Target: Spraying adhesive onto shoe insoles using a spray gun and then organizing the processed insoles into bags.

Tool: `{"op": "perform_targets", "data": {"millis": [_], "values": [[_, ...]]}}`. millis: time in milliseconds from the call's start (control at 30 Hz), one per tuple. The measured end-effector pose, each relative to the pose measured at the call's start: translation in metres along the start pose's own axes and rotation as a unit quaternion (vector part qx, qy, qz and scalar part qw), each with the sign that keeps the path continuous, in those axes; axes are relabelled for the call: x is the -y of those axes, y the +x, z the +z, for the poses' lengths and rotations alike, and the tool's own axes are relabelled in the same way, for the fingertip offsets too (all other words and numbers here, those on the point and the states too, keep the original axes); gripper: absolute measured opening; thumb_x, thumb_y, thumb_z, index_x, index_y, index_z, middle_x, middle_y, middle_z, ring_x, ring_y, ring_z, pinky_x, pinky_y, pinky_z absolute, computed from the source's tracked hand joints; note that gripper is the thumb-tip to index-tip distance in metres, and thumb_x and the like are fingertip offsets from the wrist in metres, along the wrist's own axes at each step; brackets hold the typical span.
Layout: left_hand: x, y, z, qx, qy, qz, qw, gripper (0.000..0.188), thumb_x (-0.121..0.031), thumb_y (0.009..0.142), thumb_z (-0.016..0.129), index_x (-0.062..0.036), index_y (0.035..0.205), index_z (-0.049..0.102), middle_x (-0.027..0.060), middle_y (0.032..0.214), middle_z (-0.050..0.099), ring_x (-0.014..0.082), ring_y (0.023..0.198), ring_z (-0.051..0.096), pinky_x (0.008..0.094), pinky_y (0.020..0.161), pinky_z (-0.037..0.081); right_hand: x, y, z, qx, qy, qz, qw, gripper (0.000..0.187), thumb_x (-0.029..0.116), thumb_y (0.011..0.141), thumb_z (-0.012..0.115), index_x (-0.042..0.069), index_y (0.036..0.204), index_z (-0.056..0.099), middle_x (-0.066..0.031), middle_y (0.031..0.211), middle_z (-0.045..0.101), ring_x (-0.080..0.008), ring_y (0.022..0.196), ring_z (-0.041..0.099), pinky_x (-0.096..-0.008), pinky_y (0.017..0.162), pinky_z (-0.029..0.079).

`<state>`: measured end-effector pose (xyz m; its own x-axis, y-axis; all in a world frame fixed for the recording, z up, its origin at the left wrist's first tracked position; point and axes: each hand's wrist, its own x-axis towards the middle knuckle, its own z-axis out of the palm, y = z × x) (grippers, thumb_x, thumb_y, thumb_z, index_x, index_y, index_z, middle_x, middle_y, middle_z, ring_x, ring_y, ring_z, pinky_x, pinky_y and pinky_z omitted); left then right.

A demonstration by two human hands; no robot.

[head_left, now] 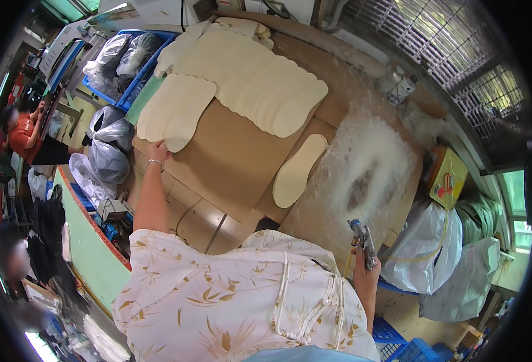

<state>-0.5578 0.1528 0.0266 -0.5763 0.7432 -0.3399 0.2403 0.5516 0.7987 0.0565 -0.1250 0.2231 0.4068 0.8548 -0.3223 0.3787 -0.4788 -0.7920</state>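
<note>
My left hand (157,152) has its fingers closed at the near end of a cream insole (184,123), the front one of a short overlapping row. In my right hand (366,276) is a metal spray gun (365,238), held upright near the table's front right edge. A longer fanned row of insoles (248,72) overlaps across the back of the table. One separate insole (300,172) lies alone between that row and a patch of whitish residue (368,163), to the left of the spray gun.
Brown cardboard (229,157) covers the table. White bottles (398,87) stand at the back right, below a barred window. A yellow container (450,178) and plastic bags (426,241) are at the right. A blue crate (127,84) holds wrapped bundles at the left; a person (27,136) stands beyond.
</note>
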Motion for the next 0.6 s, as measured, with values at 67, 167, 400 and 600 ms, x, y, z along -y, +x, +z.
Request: {"op": "perform_targets", "data": {"millis": [67, 167, 400, 600], "values": [[-0.008, -0.004, 0.004, 0.008, 0.005, -0.01, 1.0, 0.032, -0.015, 0.089, 0.056, 0.0, 0.117, 0.06, 0.0111, 0.081, 0.068, 0.022, 0.065, 0.066, 0.0324, 0.057, 0.055, 0.004, -0.001, 0.002, -0.025, 0.015, -0.029, 0.999, 0.023, 0.02, 0.092, 0.057, -0.001, 0.091, 0.065, 0.0002, 0.07, 0.057, -0.007, 0.063, 0.047, -0.025, 0.059, 0.039], [-0.03, -0.04, 0.018, -0.233, 0.335, 0.189, 0.893, 0.034, -0.027, 0.084, 0.063, -0.0027, 0.107, 0.062, 0.0133, 0.1, 0.066, 0.0348, 0.084, 0.063, 0.0438, 0.077, 0.05, -0.001, 0.0, -0.002, 0.001, 0.036, 0.029, 0.999, 0.019, 0.014, 0.091, 0.058, -0.003, 0.098, 0.06, -0.0005, 0.071, 0.053, -0.0069, 0.066, 0.043, -0.0248, 0.058, 0.04], [-0.037, -0.223, 0.189, 0.122, 0.213, 0.465, 0.851, 0.047, -0.033, 0.077, 0.072, -0.0051, 0.112, 0.059, 0.0168, 0.108, 0.06, 0.0294, 0.094, 0.06, 0.0416, 0.077, 0.051, -0.017, 0.0, -0.002, -0.014, 0.045, -0.02, 0.999, 0.019, 0.014, 0.09, 0.059, -0.002, 0.101, 0.061, 0.0011, 0.068, 0.05, -0.0062, 0.064, 0.039, -0.0239, 0.055, 0.037], [-0.059, -0.294, 0.262, 0.211, 0.403, 0.277, 0.846, 0.062, -0.036, 0.069, 0.078, -0.0032, 0.114, 0.05, 0.0155, 0.119, 0.051, 0.037, 0.106, 0.055, 0.0443, 0.084, 0.051, -0.041, -0.01, -0.007, -0.035, 0.068, -0.042, 0.996, 0.02, 0.014, 0.091, 0.06, -0.002, 0.103, 0.06, 0.0004, 0.068, 0.05, -0.0065, 0.064, 0.04, -0.0243, 0.056, 0.038]]}}
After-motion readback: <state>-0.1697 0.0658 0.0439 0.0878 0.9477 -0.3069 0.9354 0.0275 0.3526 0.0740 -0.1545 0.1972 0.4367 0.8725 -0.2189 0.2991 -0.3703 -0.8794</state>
